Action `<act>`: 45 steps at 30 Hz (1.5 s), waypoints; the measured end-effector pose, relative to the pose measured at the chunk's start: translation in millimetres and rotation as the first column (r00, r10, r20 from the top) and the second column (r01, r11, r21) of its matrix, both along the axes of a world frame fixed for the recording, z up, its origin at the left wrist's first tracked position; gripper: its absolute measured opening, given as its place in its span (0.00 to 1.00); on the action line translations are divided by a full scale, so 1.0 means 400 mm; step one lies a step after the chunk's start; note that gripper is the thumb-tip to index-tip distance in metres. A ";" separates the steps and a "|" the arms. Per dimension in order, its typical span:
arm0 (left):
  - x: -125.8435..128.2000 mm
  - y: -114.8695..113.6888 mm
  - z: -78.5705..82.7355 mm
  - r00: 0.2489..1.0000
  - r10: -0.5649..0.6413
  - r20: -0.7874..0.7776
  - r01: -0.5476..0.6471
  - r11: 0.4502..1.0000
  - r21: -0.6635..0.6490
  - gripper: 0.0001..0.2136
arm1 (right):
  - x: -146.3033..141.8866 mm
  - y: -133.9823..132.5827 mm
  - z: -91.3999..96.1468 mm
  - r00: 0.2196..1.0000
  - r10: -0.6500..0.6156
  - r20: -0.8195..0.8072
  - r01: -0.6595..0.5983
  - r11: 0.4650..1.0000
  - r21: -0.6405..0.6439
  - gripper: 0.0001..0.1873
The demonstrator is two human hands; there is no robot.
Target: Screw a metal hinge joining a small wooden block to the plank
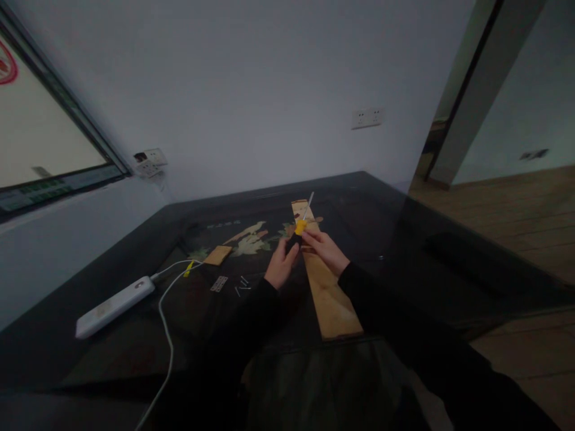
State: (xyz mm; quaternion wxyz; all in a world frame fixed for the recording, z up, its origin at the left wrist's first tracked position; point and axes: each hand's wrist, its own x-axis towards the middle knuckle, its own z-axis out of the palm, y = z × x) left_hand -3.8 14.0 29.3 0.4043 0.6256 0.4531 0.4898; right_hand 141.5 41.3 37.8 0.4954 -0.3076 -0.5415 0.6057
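Note:
Over a long wooden board (330, 296) on the dark table, both hands meet at a screwdriver (300, 227) with a yellow and black handle. Its metal shaft points up and away from me. My left hand (281, 262) is closed around the black part of the handle. With its fingers pinched at the yellow part, my right hand (327, 250) grips the same tool from the right. Left of my hands lie several loose screws (243, 287) and a small flat metal piece with cutouts, like a hinge (219, 284).
A small wooden piece (218, 255) lies farther left, near a white power strip (114, 306). The strip's white cable (167, 335) runs over the table's front edge. A small shiny item (380, 257) is at the right. Behind the table (395, 227) stands a wall with sockets (367, 118).

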 end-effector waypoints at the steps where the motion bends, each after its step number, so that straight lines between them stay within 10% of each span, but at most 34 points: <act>1: 0.011 -0.002 -0.011 0.999 0.000 -0.039 0.001 1.000 0.031 0.20 | -0.003 -0.001 -0.006 1.000 0.009 -0.026 -0.009 1.000 -0.001 0.19; 10: -0.041 0.016 -0.033 0.913 -0.100 -0.396 0.182 0.967 0.176 0.19 | 0.042 0.029 -0.019 0.957 -0.266 -0.117 0.272 0.962 0.034 0.22; 21: -0.027 0.015 -0.075 0.799 0.008 -0.601 0.290 0.870 0.398 0.14 | 0.195 0.107 -0.014 0.671 -0.654 0.350 0.506 0.748 0.429 0.34; 28: 0.038 -0.012 -0.078 0.664 -0.095 -0.742 0.477 0.818 0.322 0.19 | 0.219 0.096 -0.011 0.183 -0.523 0.832 0.303 0.835 0.459 0.27; 45: 0.100 -0.026 -0.057 0.559 -0.197 -0.805 0.567 0.799 0.198 0.18 | 0.203 0.083 -0.030 0.061 -0.367 0.928 0.205 0.915 0.348 0.24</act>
